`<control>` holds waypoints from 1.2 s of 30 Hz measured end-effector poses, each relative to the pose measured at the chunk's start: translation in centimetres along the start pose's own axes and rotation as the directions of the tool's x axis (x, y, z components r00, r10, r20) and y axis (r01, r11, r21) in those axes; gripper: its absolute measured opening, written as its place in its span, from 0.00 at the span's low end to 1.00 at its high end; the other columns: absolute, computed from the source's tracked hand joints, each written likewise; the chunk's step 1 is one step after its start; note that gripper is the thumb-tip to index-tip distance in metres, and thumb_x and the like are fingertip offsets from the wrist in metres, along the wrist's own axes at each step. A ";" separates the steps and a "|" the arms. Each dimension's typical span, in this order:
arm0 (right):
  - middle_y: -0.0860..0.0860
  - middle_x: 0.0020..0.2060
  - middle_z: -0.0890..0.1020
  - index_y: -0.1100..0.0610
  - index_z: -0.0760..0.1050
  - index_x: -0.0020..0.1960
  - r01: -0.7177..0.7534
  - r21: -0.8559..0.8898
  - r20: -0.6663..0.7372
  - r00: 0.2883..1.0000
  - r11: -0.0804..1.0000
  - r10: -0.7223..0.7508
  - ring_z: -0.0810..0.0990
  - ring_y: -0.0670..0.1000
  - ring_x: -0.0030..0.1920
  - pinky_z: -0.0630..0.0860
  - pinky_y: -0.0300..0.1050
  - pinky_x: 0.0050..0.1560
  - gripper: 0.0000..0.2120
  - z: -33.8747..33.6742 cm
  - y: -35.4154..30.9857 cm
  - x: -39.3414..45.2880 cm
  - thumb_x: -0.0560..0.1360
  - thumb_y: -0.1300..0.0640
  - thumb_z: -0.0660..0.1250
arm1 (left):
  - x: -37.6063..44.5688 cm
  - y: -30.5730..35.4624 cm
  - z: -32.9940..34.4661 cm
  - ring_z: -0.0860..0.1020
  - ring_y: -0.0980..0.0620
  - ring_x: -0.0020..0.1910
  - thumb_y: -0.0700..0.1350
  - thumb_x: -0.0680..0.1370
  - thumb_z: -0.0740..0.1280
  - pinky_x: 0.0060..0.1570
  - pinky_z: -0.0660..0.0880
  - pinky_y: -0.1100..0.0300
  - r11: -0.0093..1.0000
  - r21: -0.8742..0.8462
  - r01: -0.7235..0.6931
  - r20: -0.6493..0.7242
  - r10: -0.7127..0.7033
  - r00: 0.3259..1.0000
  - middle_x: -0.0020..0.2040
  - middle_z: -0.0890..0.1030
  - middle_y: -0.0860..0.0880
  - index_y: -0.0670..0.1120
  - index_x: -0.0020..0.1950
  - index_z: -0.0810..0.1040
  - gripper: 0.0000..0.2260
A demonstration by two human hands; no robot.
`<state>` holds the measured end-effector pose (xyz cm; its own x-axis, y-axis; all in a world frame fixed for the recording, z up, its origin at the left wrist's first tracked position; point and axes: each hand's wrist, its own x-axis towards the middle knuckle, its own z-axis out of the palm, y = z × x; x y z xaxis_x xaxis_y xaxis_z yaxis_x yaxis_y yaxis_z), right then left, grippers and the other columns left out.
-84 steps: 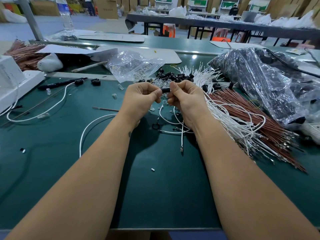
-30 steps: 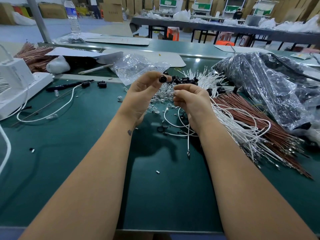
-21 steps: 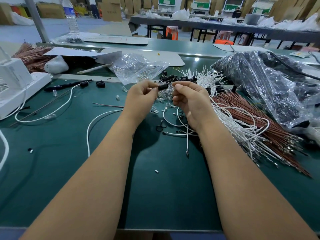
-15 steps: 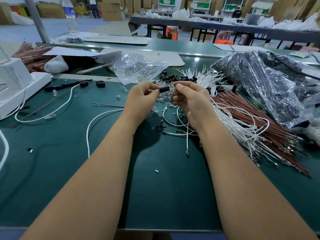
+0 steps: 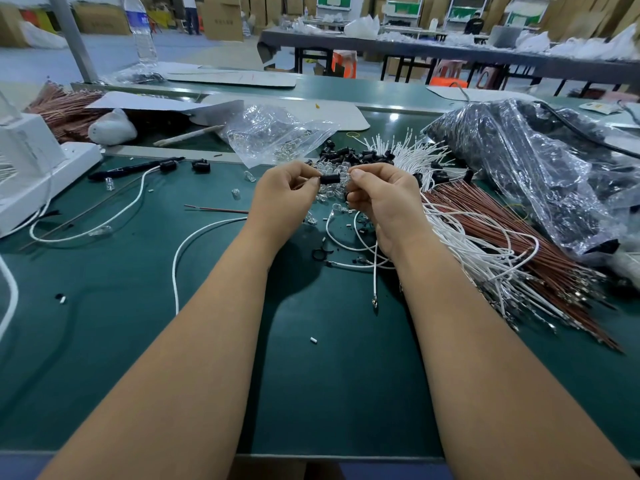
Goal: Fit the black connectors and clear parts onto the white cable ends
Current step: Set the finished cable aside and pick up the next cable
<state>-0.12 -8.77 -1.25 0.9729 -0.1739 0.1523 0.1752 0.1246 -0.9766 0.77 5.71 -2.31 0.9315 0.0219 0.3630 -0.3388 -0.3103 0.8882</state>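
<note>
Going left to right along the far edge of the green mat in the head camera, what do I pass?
White machine → black pen → clear bag of parts → black connector pile → white cable ends → large plastic bag.

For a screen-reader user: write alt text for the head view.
Two bare hands, left hand and right hand, pinch a black connector between them above a green table, with white cables, brown wires and clear parts heaped behind.

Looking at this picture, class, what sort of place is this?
Probably a factory assembly hall: a long green workbench strewn with bundled white cables, a heap of small black connectors, and stacked brown cardboard boxes behind.
</note>
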 end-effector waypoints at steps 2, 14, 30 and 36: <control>0.53 0.32 0.79 0.61 0.79 0.44 0.004 -0.015 -0.002 1.000 1.000 -0.004 0.77 0.47 0.30 0.76 0.39 0.33 0.04 0.0 0.0 0.0 0.76 0.65 0.67 | 0.0 -0.1 0.0 0.70 0.50 0.34 0.38 0.78 0.64 0.38 0.67 0.58 1.000 0.013 -0.003 -0.003 0.004 1.000 0.36 0.76 0.40 0.44 0.46 0.80 0.05; 0.54 0.32 0.80 0.60 0.78 0.43 0.017 -0.061 -0.009 1.000 0.998 -0.018 0.76 0.47 0.30 0.76 0.39 0.34 0.04 0.0 -0.1 -0.1 0.76 0.66 0.67 | -0.1 0.0 -0.2 0.74 0.48 0.36 0.38 0.78 0.66 0.40 0.71 0.57 0.999 0.033 -0.026 0.005 0.026 1.000 0.40 0.81 0.34 0.45 0.46 0.80 0.05; 0.53 0.33 0.80 0.60 0.78 0.43 0.050 -0.081 0.075 0.996 0.996 -0.044 0.77 0.47 0.30 0.77 0.39 0.34 0.05 -0.1 0.8 0.2 0.76 0.67 0.67 | 0.0 -0.3 -0.2 0.75 0.52 0.34 0.38 0.75 0.70 0.38 0.72 0.61 0.998 -0.023 -0.053 -0.012 0.052 0.999 0.34 0.81 0.46 0.45 0.41 0.82 0.04; 0.51 0.31 0.80 0.59 0.76 0.42 0.027 -0.023 0.124 0.992 0.999 -0.024 0.77 0.46 0.29 0.77 0.39 0.34 0.06 -0.2 1.2 0.2 0.77 0.66 0.66 | 0.1 -0.5 -0.2 0.77 0.57 0.32 0.40 0.76 0.70 0.40 0.74 0.67 0.994 -0.110 0.016 -0.002 -0.016 1.000 0.30 0.81 0.54 0.49 0.38 0.81 0.08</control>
<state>0.23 -8.80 -2.45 0.9796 -0.0547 0.1934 0.1980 0.0976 -0.9753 0.97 6.04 -2.68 0.9367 0.0287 0.3489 -0.3363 -0.2034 0.9195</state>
